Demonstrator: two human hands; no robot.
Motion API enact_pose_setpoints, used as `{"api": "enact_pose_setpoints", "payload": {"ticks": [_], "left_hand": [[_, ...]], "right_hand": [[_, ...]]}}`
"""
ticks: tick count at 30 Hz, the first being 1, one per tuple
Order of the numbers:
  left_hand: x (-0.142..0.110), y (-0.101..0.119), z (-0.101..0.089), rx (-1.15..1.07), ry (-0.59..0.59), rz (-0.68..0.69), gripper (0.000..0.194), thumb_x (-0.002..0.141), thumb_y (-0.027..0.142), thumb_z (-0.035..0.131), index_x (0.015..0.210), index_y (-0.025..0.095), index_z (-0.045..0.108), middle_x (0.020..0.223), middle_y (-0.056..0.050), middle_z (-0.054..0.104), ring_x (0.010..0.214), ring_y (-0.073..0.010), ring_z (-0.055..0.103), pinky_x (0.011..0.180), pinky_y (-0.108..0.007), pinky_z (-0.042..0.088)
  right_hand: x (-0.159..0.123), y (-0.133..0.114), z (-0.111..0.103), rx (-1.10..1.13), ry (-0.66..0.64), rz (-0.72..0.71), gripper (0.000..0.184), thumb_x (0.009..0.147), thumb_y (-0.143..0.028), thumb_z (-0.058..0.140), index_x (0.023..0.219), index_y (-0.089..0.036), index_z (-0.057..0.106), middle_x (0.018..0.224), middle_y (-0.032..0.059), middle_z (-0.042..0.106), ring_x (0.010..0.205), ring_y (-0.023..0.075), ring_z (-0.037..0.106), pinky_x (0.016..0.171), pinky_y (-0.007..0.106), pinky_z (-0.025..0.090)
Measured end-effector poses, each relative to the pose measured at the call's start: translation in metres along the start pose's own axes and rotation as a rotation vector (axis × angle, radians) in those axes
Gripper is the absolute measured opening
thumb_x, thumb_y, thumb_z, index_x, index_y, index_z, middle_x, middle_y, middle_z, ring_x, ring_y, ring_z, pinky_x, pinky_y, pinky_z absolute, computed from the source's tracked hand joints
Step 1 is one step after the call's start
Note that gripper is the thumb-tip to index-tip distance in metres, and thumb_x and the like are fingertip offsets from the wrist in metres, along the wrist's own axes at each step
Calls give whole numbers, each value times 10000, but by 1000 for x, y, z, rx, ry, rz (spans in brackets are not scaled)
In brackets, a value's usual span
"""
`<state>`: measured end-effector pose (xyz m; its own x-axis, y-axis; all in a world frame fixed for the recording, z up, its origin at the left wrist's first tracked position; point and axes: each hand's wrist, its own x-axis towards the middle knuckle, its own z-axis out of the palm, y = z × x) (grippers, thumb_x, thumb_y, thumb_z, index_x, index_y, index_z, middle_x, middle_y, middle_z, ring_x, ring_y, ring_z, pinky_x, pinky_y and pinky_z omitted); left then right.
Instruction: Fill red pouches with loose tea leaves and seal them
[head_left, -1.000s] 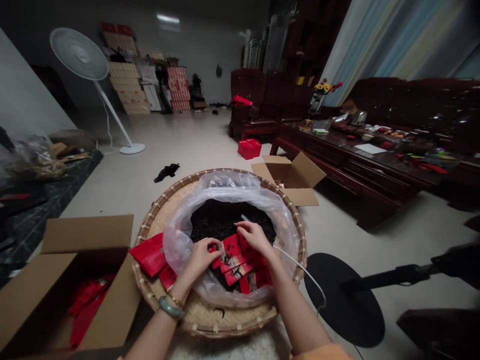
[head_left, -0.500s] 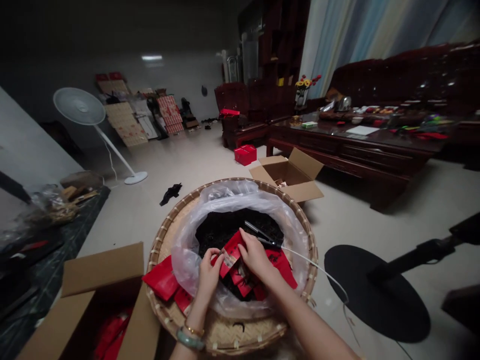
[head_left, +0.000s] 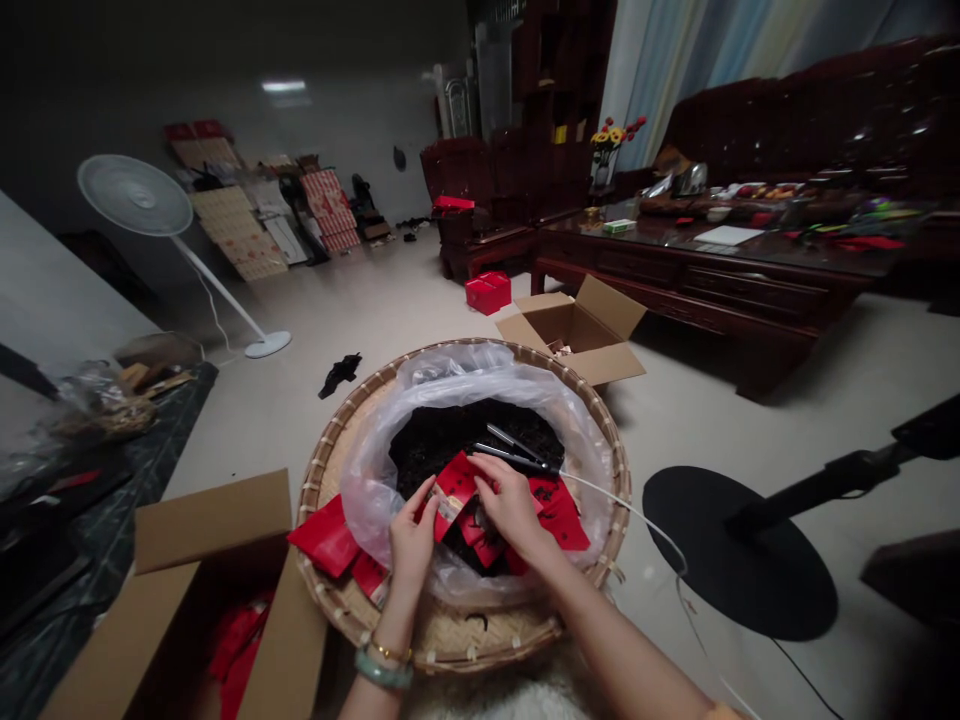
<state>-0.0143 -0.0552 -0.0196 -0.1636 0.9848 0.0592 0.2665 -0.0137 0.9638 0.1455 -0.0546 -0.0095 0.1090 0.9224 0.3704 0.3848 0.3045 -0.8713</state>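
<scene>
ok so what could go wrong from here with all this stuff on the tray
The white cord crosses the round woven bamboo tray's rim; a snag might drag the black tong-shaped tool. If that tool is hot, which I can't tell, it could scorch the right hand close by. The flat red packet overhanging the rim's left side could slip off if bumped.

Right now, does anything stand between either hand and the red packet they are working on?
Nothing visible does. The left hand pinches the left edge of the red packet, and the right hand is at its right edge. The black corded tool lies beyond the right hand, not in between.
</scene>
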Motion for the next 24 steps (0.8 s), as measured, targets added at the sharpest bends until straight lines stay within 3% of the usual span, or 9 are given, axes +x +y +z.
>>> {"api": "enact_pose_setpoints", "payload": {"ticks": [6,11,16,20,24], "left_hand": [[3,-5,6,14,37,51,347,736,313,583,1035,156,663,1083,-102,676,1001,-226,624,923,-377,460],[1,-5,7,27,-7,88,313,741,302,571,1000,162,676,1052,-93,689,991,-222,627,927,-372,457],[-1,2,3,64,-162,116,294,746,287,564,993,178,682,1029,-74,699,959,-218,638,904,-363,470],[-1,4,-4,58,-241,141,274,749,290,562,966,179,689,988,-67,708,923,-215,644,875,-351,483],[0,8,-12,58,-318,157,225,755,278,552,900,191,701,917,-53,717,865,-205,648,829,-333,497]], "right_hand": [[1,4,0,-31,-6,-24,404,808,-130,458,1184,-216,578,1202,78,595,1107,207,542,963,385,413],[2,5,-3,-144,59,61,115,765,-292,604,764,-191,661,844,69,620,860,220,565,779,360,463],[1,2,-10,-201,-35,125,306,779,-433,573,615,-178,610,735,44,541,692,176,529,658,298,433],[4,4,-19,12,-100,219,466,841,-527,417,626,-167,620,673,37,583,632,159,534,616,274,417],[8,9,-29,286,-205,423,612,828,-621,324,659,-136,657,598,41,611,593,158,556,615,275,436]]}}
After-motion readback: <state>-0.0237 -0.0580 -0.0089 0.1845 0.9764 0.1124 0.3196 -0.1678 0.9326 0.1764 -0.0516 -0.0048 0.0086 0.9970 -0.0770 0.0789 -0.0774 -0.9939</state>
